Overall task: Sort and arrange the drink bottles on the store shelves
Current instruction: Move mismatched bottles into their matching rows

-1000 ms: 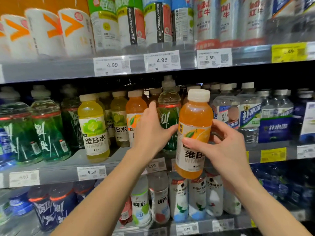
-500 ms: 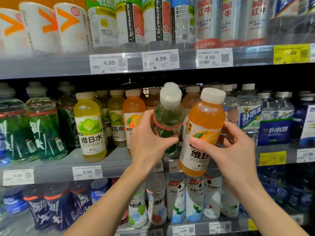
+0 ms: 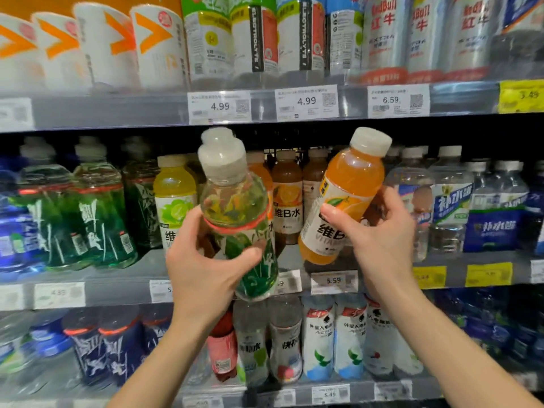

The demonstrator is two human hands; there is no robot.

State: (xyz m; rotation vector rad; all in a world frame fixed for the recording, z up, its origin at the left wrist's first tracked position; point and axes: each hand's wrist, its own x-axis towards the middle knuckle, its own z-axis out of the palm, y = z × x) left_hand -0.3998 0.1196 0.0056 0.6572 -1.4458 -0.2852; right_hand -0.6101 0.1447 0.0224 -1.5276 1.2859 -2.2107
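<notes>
My left hand (image 3: 203, 269) grips a clear bottle of green drink (image 3: 238, 219) with a white cap, lifted off the middle shelf (image 3: 123, 284) and tilted toward me. My right hand (image 3: 379, 240) holds an orange vitamin drink bottle (image 3: 344, 198) with a white cap, tilted right in front of the same shelf. Behind them stand brown vitamin bottles (image 3: 287, 198) and a yellow-green vitamin bottle (image 3: 175, 198). More green bottles (image 3: 94, 213) of the same kind stand at the left of the shelf.
The top shelf (image 3: 347, 101) carries white-and-orange bottles, electrolyte drinks and Red Bull bottles. Clear and blue-labelled water bottles (image 3: 453, 207) fill the middle shelf's right side. The bottom shelf holds dark blue bottles (image 3: 88, 346) and white-labelled drinks (image 3: 319, 340). Price tags line every shelf edge.
My left hand has pulled the green bottle out of its row and raised it toward me. My right hand has tilted the orange bottle and shifted it right.
</notes>
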